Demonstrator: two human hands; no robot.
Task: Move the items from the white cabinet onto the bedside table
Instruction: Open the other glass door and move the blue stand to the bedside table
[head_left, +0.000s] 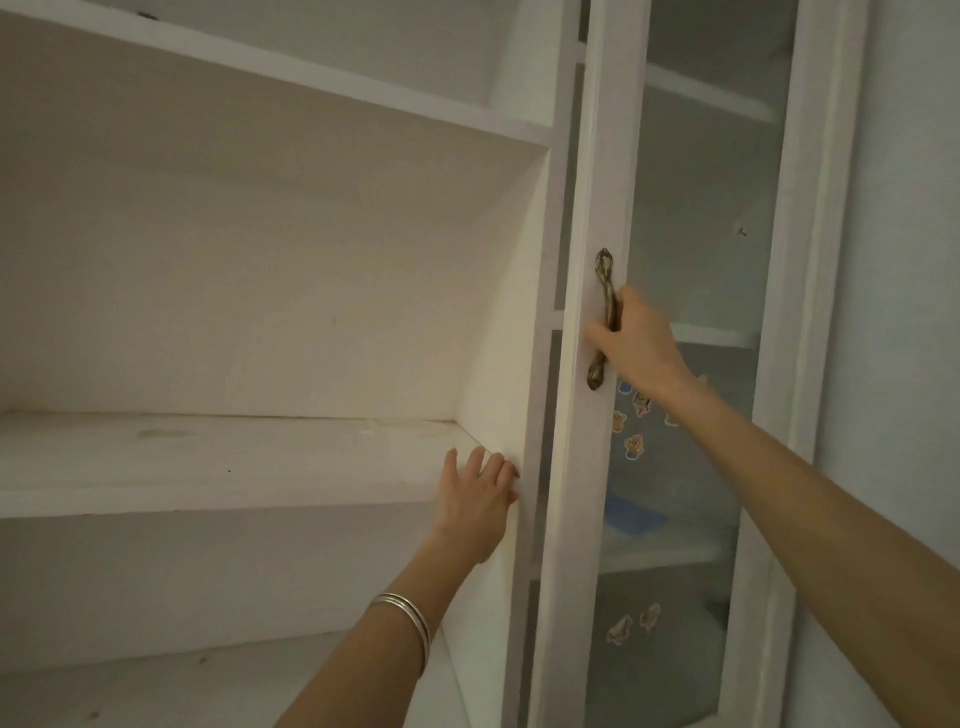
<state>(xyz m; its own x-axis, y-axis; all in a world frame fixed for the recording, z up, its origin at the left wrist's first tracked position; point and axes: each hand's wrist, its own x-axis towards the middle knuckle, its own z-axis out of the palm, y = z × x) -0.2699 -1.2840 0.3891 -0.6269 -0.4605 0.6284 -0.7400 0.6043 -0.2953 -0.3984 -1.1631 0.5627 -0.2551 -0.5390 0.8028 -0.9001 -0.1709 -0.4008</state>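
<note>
Nearest, the left forearm wears two thin silver bangles (408, 621). It reaches up to the left hand (475, 501), which lies flat with the fingers spread on the front corner of a bare shelf (208, 457), against the upright of the white cabinet (540, 312). This hand holds nothing.

To the right and a little farther, the right arm is stretched long and upward. The right hand (636, 340) has its fingers closed around the brass handle (605, 280) of the glass door (597, 156). The two hands are well apart.

Behind the glass, past some small stickers (635, 447), a blue item (631, 514) sits on a lower shelf in the right compartment. It is blurred, so I cannot tell exactly what it is. It looks like light plastic, probably stiff and a bit slippery. I think it is best taken with both hands at its sides, once the door is open wide.
</note>
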